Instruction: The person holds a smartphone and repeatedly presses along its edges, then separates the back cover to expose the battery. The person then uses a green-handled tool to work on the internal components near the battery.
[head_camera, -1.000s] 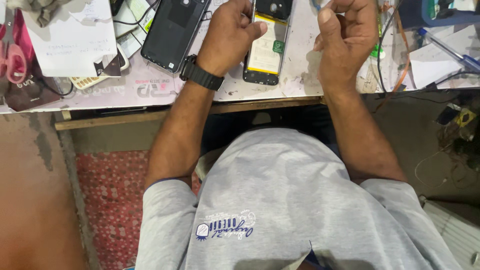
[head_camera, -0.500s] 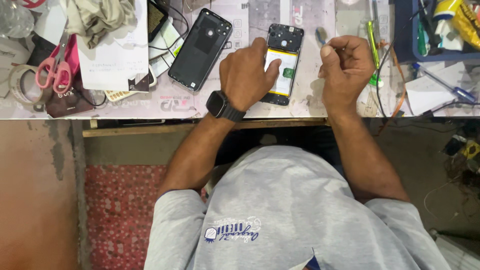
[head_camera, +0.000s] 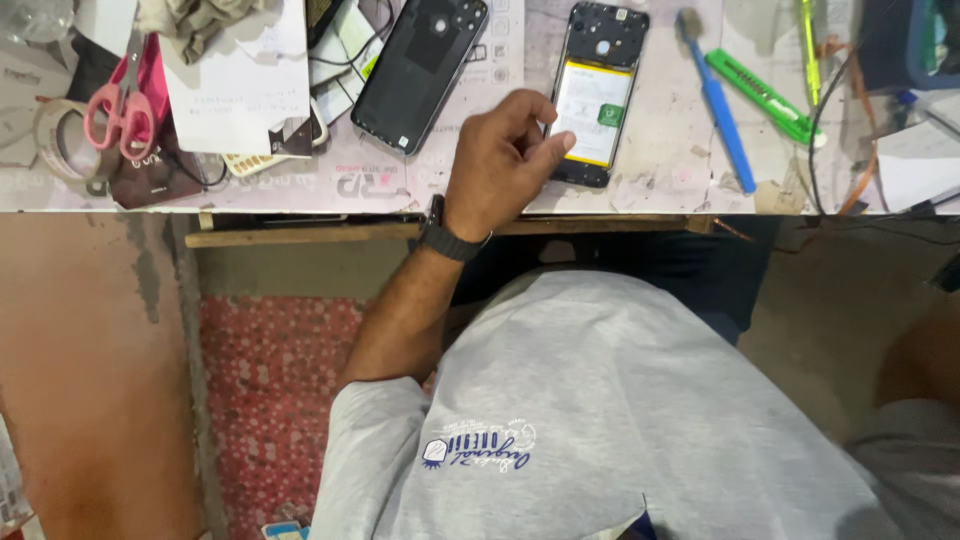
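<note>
An opened phone (head_camera: 597, 90) lies face down on the worktable (head_camera: 660, 180), its back off and a white and yellow battery showing. My left hand (head_camera: 503, 163), with a black watch on the wrist, rests at the phone's lower left edge. Its fingers are curled and the thumb and forefinger tips pinch against the battery side. The black back cover (head_camera: 420, 68) lies just left of the hand. My right hand is out of view; only a bare arm (head_camera: 920, 365) shows at the right edge, below the table.
A blue brush tool (head_camera: 716, 105) and a green cutter (head_camera: 762, 98) lie right of the phone, with cables (head_camera: 828, 130) beyond. At the left are pink scissors (head_camera: 118, 108), a tape roll (head_camera: 58, 140) and a paper sheet (head_camera: 235, 85). A red patterned mat (head_camera: 270, 400) covers the floor.
My right hand has left the table and dropped out of view. My left hand has slid from over the phone to its lower left edge. The view has shifted.
</note>
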